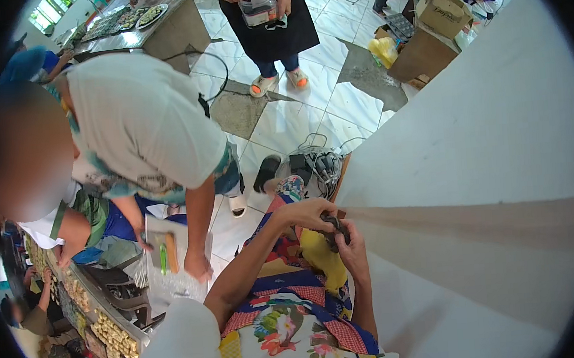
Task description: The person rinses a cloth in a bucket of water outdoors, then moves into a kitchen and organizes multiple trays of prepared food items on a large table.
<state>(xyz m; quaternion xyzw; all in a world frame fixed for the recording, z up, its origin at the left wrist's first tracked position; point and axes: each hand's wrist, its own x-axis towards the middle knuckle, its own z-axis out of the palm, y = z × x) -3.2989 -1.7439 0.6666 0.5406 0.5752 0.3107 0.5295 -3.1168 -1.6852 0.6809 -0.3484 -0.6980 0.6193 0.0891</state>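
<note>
My left hand (308, 214) and my right hand (353, 249) meet in front of my lap, close to the white wall. Between their fingertips is a small dark grey, bunched or twisted item (339, 230); its exact kind is unclear, and the fingers partly cover it. Both hands grip it. Just below it, a yellow cloth-like patch (321, 259) lies over my patchwork apron (294, 285). My white top has printed flowers.
A person in a white shirt (137, 114) leans over a pale tray (157, 288) bearing a green-handled tool (163, 258). Bundled cables (324, 169) lie near my foot. A white wall (465, 156) rises at right. Food pieces cover a long table (140, 334). Another person holds a clear container (258, 9).
</note>
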